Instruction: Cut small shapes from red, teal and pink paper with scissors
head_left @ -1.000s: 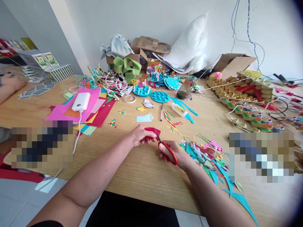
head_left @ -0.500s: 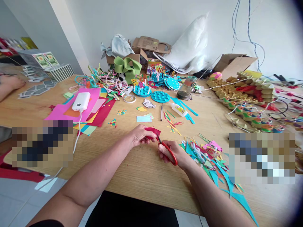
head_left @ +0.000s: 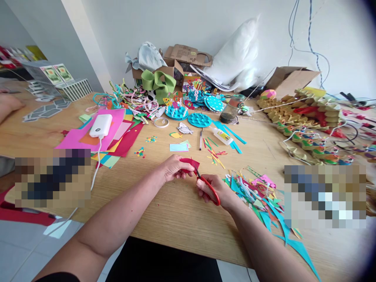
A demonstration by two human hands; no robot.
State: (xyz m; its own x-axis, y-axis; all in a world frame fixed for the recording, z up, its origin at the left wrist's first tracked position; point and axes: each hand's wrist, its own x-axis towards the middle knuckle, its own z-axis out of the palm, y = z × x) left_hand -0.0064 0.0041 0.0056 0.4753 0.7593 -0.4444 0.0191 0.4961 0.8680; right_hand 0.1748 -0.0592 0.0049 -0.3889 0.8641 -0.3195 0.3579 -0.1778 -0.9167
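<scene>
A small piece of red paper is pinched between the thumb and fingers of my left hand, above the table's near middle. My right hand grips red-handled scissors, and their blades meet the paper's right part near my left fingertips. Beyond my hands lie a light blue paper rectangle, a yellow paper fish, a white fish cutout and a pen. Thin coloured paper strips are scattered just past the scissors.
Paper scraps heap beside my right forearm. A white power bank with a cable rests on coloured sheets at left. A glue bottle, a glass jar and blue discs stand farther back. Another person's hand is far left.
My hands and the scissors have hardly moved; the red paper sits very slightly farther right. At far left, the other person's hand has drawn back toward the left edge.
</scene>
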